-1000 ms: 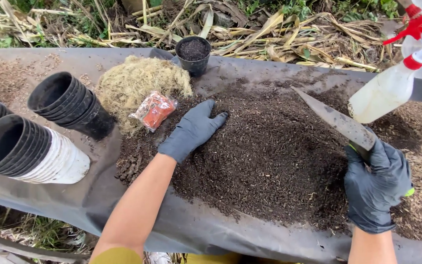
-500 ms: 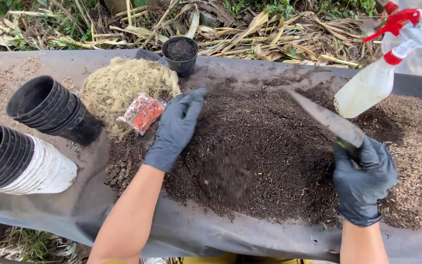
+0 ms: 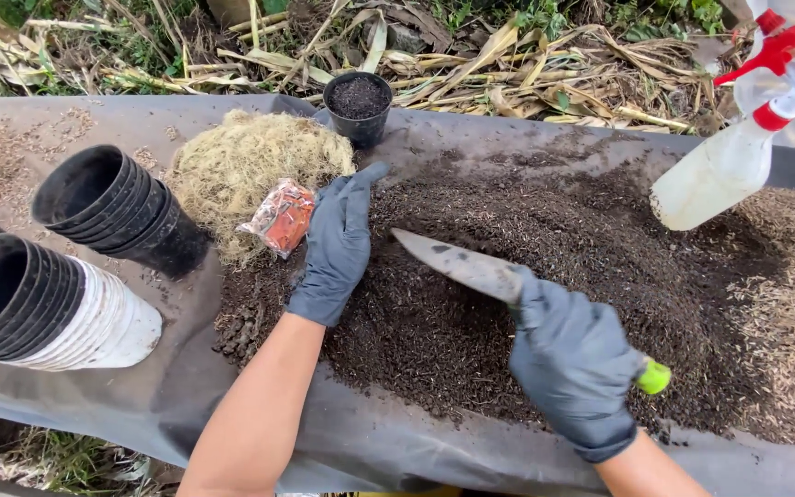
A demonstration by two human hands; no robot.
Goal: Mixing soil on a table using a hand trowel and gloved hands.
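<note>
Evidently braced flat, open, on soil [image 3: 545,276]: left hand [image 3: 335,244]; clenched round trowel [image 3: 471,269], blade angled down to dig: right hand [image 3: 574,361].

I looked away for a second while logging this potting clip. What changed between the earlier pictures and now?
The right hand, gripping the green-handled metal trowel, swung left across the dark soil heap, bringing the blade tip close to the left hand. The left hand stayed flat on the soil beside the small orange packet. The stacked black plastic pots, the soil-filled black pot and the white spray bottle stayed put.
</note>
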